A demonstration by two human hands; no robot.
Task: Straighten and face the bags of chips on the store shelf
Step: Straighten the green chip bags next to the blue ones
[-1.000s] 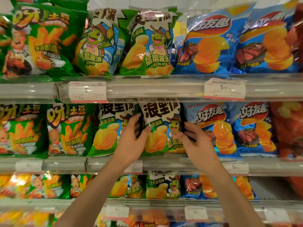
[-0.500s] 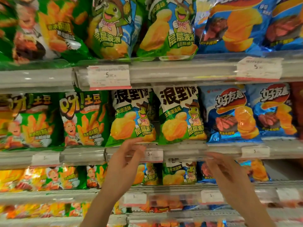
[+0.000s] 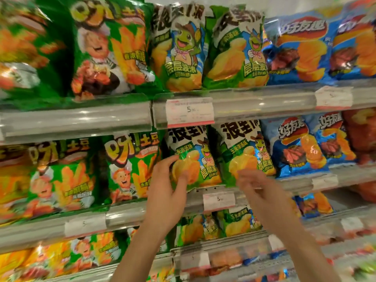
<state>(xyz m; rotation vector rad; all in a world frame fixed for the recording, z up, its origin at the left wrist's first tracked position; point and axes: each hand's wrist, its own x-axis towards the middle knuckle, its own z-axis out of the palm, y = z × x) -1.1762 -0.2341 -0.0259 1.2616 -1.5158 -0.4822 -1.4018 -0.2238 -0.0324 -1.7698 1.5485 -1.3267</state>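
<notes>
The left hand [image 3: 165,185] pinched the lower left edge of a green frog-printed chip bag [image 3: 193,157] standing on the middle shelf [image 3: 126,215], while the blurred right hand [image 3: 262,192] hovered just in front of the matching bag [image 3: 247,153] to its right, fingers loosely spread, holding nothing.

Tiered store shelves [image 3: 77,121] with clear plastic rails; white price tags [image 3: 190,112] clipped on; pale wall [image 3: 244,3] above; bright glare.
</notes>
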